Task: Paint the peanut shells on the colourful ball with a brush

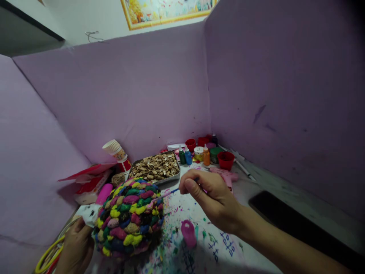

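Note:
A round object covered in painted nut shells (128,217), in pink, yellow, green, blue and black, is at the lower left. My left hand (76,243) pinches a white piece with dark marks (89,214) at its left side. My right hand (211,196) is closed round a thin brush (171,191), whose pink tip touches the shells at the upper right of the round object. Below my right hand, a small magenta container (188,233) stands on the paint-spattered white sheet (173,224).
Behind is a metal tray (179,176) of shells. Paint bottles (188,156), red cups (226,161) and a pink glue gun (225,175) stand at the back right. Stacked paper cups (115,150) lean at the left. A dark phone-like object (273,213) lies on the right.

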`<control>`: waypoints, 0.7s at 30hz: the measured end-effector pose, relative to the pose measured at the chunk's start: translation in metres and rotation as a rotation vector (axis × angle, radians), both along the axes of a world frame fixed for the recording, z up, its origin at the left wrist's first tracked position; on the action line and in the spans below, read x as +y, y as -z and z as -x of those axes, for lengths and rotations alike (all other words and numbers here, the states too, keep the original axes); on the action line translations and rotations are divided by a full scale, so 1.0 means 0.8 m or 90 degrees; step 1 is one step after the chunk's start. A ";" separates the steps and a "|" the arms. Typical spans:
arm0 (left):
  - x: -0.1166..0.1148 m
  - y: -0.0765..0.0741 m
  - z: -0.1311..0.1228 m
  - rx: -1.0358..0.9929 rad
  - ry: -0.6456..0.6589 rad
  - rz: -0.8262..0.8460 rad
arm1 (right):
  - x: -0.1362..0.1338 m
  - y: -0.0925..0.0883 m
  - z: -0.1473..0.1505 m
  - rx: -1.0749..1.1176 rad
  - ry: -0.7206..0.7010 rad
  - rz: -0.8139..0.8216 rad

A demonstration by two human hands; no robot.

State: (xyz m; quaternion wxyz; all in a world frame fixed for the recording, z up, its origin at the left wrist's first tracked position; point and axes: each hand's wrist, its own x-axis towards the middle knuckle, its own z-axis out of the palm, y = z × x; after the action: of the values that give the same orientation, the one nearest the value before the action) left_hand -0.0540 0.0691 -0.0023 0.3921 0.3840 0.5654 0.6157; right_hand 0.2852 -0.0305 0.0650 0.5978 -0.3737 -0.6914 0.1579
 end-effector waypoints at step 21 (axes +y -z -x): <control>-0.006 -0.008 -0.008 -0.042 0.004 0.021 | -0.005 0.003 0.002 0.023 -0.013 -0.054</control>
State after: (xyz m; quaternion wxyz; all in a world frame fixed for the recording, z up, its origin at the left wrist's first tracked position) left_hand -0.0477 0.0646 0.0039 0.4189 0.3590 0.5613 0.6170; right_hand 0.2833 -0.0346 0.0628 0.6237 -0.3383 -0.6903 0.1414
